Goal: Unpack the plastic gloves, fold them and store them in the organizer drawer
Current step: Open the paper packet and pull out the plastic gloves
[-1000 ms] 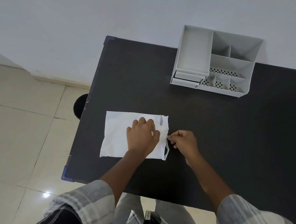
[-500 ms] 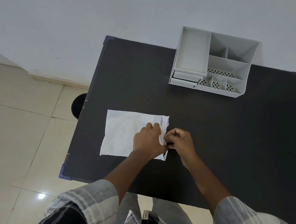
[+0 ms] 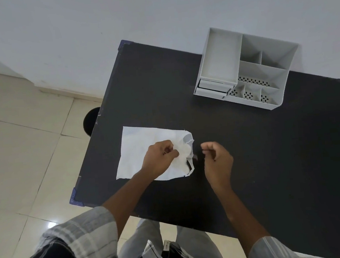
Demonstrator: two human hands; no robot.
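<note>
A white plastic glove packet (image 3: 138, 150) lies flat near the left side of the black table (image 3: 272, 160). My left hand (image 3: 159, 159) pinches and bunches up the packet's right end, where the mouth gapes and a torn strip (image 3: 191, 167) hangs loose. My right hand (image 3: 217, 159) is just right of that mouth with thumb and fingers pinched together. A faint clear plastic film (image 3: 195, 157) seems to run from the mouth to it. The white organizer (image 3: 220, 61) stands at the table's far side, its drawer (image 3: 213, 87) at the front left, slightly out.
The table's back edge meets a pale wall. Tiled floor lies to the left, with a dark round object (image 3: 90, 121) partly under the table's left edge. My legs and checked shirt are at the near edge.
My left hand went from pressing flat on the packet to bunching its right end. My right hand pulled away to the right from the packet's mouth.
</note>
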